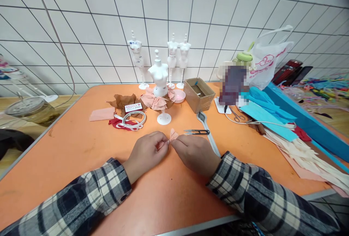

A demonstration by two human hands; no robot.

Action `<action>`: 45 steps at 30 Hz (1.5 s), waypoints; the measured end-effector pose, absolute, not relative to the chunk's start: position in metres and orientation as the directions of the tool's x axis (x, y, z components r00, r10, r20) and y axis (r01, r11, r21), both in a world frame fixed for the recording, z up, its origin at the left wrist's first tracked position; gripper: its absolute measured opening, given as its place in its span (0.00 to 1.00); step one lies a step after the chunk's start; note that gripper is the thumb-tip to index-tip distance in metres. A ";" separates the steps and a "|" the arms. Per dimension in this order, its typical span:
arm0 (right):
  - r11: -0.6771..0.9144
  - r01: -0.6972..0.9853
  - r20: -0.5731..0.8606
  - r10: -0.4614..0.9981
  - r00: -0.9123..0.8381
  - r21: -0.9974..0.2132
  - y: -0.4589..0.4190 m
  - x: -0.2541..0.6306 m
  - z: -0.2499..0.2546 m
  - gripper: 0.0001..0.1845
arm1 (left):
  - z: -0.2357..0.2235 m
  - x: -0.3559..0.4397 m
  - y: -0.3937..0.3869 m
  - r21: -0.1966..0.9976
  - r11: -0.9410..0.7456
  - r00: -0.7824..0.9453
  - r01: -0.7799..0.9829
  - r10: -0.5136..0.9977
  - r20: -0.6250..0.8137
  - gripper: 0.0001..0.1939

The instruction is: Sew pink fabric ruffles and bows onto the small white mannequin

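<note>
Above the orange table, my left hand (148, 152) and my right hand (195, 153) meet fingertip to fingertip. Both are closed in a pinch on a small gathered piece of pink crepe paper (173, 134), whose fanned end sticks up between them. Part of the paper is hidden in the left fingers. Just beyond stands a small white dress form (159, 73) on a round base, with pink ruffles (158, 103) over brown paper around its lower part. Black thread snips (197, 132) lie beside my right hand, across a grey-white strap-like object (211, 138).
Behind are several more white dress forms (135, 52), a pink bowl (179, 96) and a cardboard box (199, 94). A tape roll (134, 119) lies on red and brown paper at left. Scissors (239, 115), a white cable (261, 122) and blue paper sheets (268, 119) occupy the right.
</note>
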State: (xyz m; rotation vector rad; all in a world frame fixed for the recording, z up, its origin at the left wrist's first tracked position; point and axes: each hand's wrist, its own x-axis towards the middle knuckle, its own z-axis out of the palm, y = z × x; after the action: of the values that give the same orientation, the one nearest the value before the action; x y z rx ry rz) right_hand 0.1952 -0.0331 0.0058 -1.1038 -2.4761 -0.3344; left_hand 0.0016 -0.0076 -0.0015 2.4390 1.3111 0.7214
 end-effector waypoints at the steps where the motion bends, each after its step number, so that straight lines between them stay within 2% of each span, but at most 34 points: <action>1: 0.652 0.758 0.449 0.675 -0.586 0.010 -0.034 0.195 0.005 0.12 | -0.003 0.003 -0.008 0.562 -0.485 0.403 0.670 0.873 0.275 0.08; 4: 0.620 0.759 0.395 0.760 -0.516 -0.201 -0.036 0.196 0.004 0.16 | -0.004 0.006 -0.006 0.796 -0.301 0.237 0.525 0.950 0.203 0.11; 7: 0.505 0.636 0.301 0.862 -0.408 -0.583 -0.035 0.192 0.000 0.25 | 0.000 0.006 -0.003 0.885 -0.218 0.135 0.412 0.975 0.178 0.12; 9: 0.271 0.416 0.143 0.939 -0.313 -0.868 -0.034 0.188 -0.001 0.26 | 0.002 0.005 -0.002 0.889 -0.232 0.108 0.394 0.973 0.206 0.11; 10: 0.111 0.267 0.032 0.958 -0.285 -0.957 -0.034 0.186 -0.002 0.26 | 0.003 0.004 -0.002 0.885 -0.247 0.105 0.394 0.969 0.224 0.11; 12: -0.187 -0.041 -0.168 0.943 -0.286 -0.981 -0.033 0.183 -0.002 0.25 | 0.002 0.003 -0.003 0.872 -0.283 0.111 0.400 0.959 0.260 0.11; 14: -0.375 -0.267 -0.277 0.898 -0.341 -0.888 -0.032 0.182 -0.002 0.24 | -0.001 0.002 -0.004 0.860 -0.307 0.121 0.408 0.952 0.282 0.11; 16: -0.475 -0.376 -0.313 0.854 -0.416 -0.796 -0.032 0.182 -0.002 0.22 | -0.003 0.002 -0.005 0.855 -0.313 0.132 0.413 0.950 0.284 0.11; 19: -0.533 -0.402 -0.321 0.814 -0.485 -0.745 -0.031 0.182 -0.004 0.20 | -0.003 0.004 -0.007 0.846 -0.328 0.161 0.421 0.945 0.286 0.11; 22: -0.508 -0.383 -0.331 0.834 -0.442 -0.771 -0.028 0.182 -0.006 0.18 | 0.000 0.005 -0.009 0.796 -0.410 0.236 0.445 0.911 0.337 0.10; 25: -0.512 -0.323 -0.369 0.833 -0.411 -0.796 -0.024 0.185 -0.007 0.17 | 0.002 0.001 -0.008 0.710 -0.585 0.410 0.392 0.802 0.434 0.09; 27: -0.506 -0.247 -0.383 0.826 -0.413 -0.826 -0.021 0.188 -0.006 0.17 | 0.002 -0.005 -0.005 0.592 -0.738 0.539 0.324 0.658 0.526 0.09; 29: -0.442 -0.112 -0.364 0.836 -0.410 -0.890 -0.019 0.192 -0.006 0.14 | 0.002 -0.014 0.000 0.393 -0.875 0.662 0.281 0.473 0.581 0.11; 31: -0.294 0.064 -0.296 0.878 -0.376 -0.954 -0.018 0.195 -0.004 0.09 | 0.003 -0.022 0.004 0.170 -0.943 0.757 0.287 0.331 0.563 0.12; 34: 0.107 0.316 -0.007 0.941 -0.339 -0.943 -0.017 0.198 -0.003 0.04 | 0.005 -0.029 0.008 -0.024 -0.941 0.798 0.337 0.272 0.538 0.11; 36: 0.370 0.413 0.212 0.901 -0.380 -0.832 -0.017 0.200 -0.003 0.07 | 0.007 -0.029 0.008 -0.048 -0.940 0.813 0.339 0.267 0.518 0.11; 38: 0.510 0.443 0.323 0.842 -0.432 -0.737 -0.016 0.201 -0.004 0.08 | 0.008 -0.026 0.007 -0.026 -0.951 0.841 0.310 0.261 0.473 0.13; 45: 0.636 0.488 0.357 0.756 -0.548 -0.598 -0.013 0.207 -0.007 0.05 | 0.008 -0.018 0.003 0.061 -0.964 0.877 0.257 0.260 0.404 0.10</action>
State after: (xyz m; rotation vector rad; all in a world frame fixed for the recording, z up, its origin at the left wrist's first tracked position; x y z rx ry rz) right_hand 0.2066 -0.0133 -0.0073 -0.9669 -2.2562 0.5841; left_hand -0.0178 0.0034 0.0076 3.0382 0.4186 0.6558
